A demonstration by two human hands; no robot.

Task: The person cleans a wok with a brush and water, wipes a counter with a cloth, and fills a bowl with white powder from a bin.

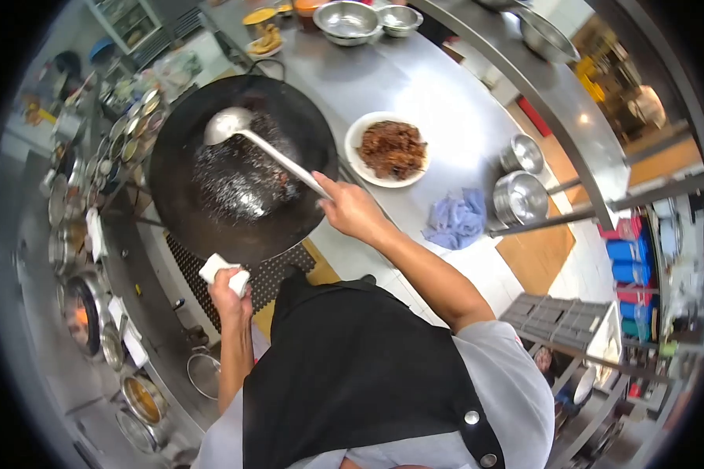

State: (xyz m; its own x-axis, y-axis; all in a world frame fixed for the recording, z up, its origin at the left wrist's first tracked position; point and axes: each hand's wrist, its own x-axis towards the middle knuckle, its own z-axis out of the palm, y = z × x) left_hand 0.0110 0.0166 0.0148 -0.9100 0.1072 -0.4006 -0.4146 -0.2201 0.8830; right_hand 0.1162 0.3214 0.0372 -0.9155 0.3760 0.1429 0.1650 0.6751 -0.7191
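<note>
My right hand (350, 209) is closed around the handle of a metal ladle (229, 125). The ladle's bowl hangs over the inside of a large black wok (176, 172). Dark, glossy residue coats the middle of the wok. At the wok's near edge, my left hand (228, 297) grips a folded white cloth (215, 268); whether a wok handle lies inside the cloth is hidden. To the right of the wok, a white plate (354, 162) holds a heap of brown, shredded-looking cooked food (393, 148).
A steel counter (454, 102) carries a blue cloth (456, 219), steel pots (520, 198) and metal bowls (346, 22). Above its right side runs a metal shelf (555, 102). On the left are a lit burner (82, 313) and a pot of orange-brown liquid (142, 399).
</note>
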